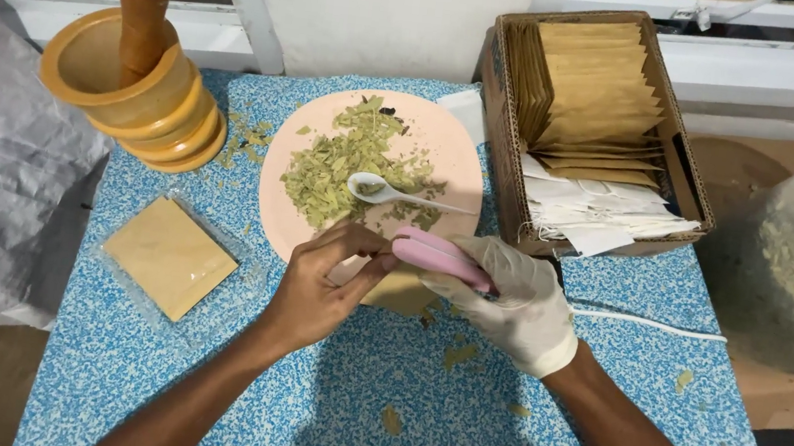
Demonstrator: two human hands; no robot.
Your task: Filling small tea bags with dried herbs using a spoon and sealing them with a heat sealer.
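My bare left hand (320, 282) pinches the edge of a small tan paper pouch (401, 295) near the front rim of a pink plate (450, 140). In a white glove, my right hand (517, 300) grips a pink hand-held sealer (438, 257) clamped over the pouch's top. A heap of dried green leaves (344, 163) lies on the plate, with a white spoon (376, 189) resting in it. Most of the pouch is hidden under my hands.
A wooden mortar with pestle (132, 77) stands at the back left. A flat pack of tan pouches (169, 255) lies at the left. A cardboard box (508, 146) holds tan pouches and white sachets. A white cord (647, 322) runs right. Leaf bits dot the blue cloth (380, 388).
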